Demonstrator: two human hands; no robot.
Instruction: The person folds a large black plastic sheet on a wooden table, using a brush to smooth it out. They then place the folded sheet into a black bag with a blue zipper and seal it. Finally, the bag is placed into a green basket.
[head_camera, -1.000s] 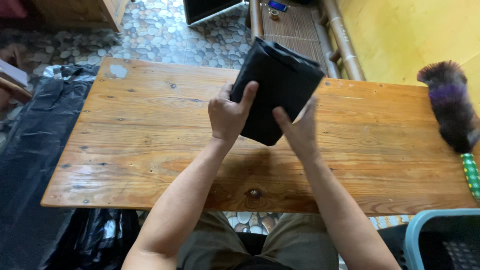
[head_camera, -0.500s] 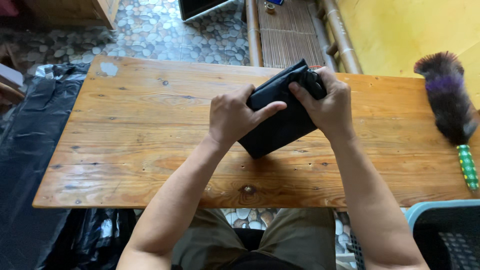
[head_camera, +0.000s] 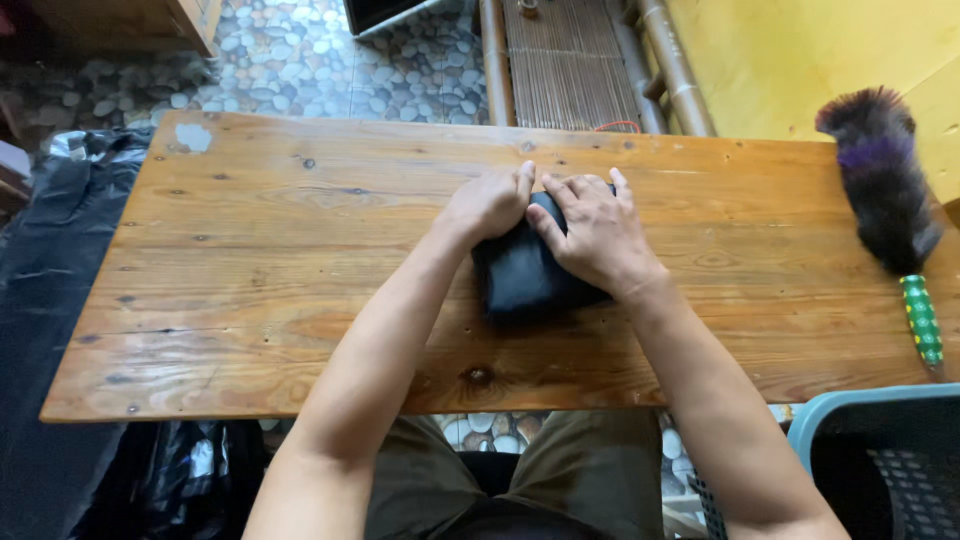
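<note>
Two hands are pressing a folded black cloth bundle down on the bench.

The bundle is lying flat near the middle of the bench, slightly towards the far edge. The left hand is resting on its far left corner with fingers curled, its grip closing loosely over the fabric edge. The right hand is lying spread across the top right part, palm down, grip open and flat, pressing rather than clutching. A feather duster is lying at the right end of the bench, well apart. A blue basket with dark mesh walls is standing beside the near right corner; its contents cannot be made out. Black plastic bags are lying left of the bench.
</note>
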